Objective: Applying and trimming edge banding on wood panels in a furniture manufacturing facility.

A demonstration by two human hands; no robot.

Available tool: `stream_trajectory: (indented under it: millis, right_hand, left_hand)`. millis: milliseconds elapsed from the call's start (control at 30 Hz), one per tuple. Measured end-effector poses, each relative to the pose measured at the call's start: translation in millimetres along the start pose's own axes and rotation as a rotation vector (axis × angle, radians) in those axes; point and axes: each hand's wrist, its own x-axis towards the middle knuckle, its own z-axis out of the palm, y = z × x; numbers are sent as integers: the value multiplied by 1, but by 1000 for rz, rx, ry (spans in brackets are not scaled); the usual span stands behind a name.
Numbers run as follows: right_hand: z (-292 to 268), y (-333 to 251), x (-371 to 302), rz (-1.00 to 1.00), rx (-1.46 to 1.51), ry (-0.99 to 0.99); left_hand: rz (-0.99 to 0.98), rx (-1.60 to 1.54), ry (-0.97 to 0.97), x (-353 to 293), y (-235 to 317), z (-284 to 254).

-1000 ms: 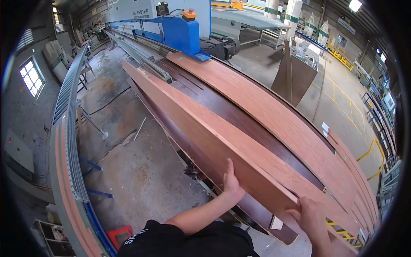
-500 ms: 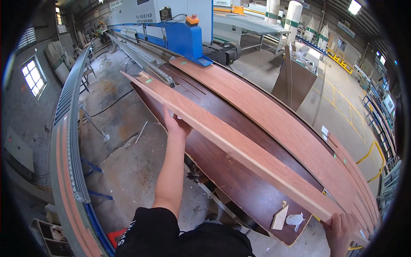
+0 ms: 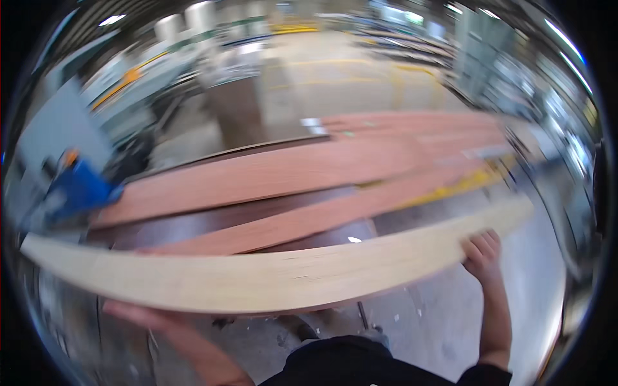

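A long board with a pale wooden face spans the view in front of me, lifted off the stack. My left hand is at its near lower edge toward the left end; the fingers are blurred and partly hidden by the board. With curled fingers, my right hand grips the board near its right end. Beyond it, a reddish-brown plank lies at a slant over a dark glossy surface. Farther back rests a wider reddish plank.
More reddish boards lie at the back right. A blue machine part with an orange top stands at the left. Behind the planks is a tall brown box-like bin. Concrete floor shows beneath the held board. Motion blurs much of the view.
My view has swung to the right. The held board has come up and tipped, so its pale face shows instead of its reddish one. Both hands remain at the board.
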Motion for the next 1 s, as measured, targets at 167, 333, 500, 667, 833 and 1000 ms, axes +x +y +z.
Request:
stream_trajectory:
  millis: [167,333,500,667,833,1000]
  right_hand:
    - [-38,39,-128,277,3,117]
    - [-91,84,-261,449,42,120]
    - [-136,134,-385,782,21,125]
    - [-185,196,-473,903,-52,83]
    - [-211,268,-530,975,-145,97]
    - [-216,362,-590,1032,-205,-7]
  left_hand:
    - [-122,-79,-537,-44,-29,44]
    - [-171,-339,-1405,-200,-63,140]
    - [-388,-256,-831,-307,-111,193]
    - [-593,-171,-850,-416,-169,257]
    - [-709,-248,-819,-496,-267,325]
    - [-967,-441,-890,-580,-391,392]
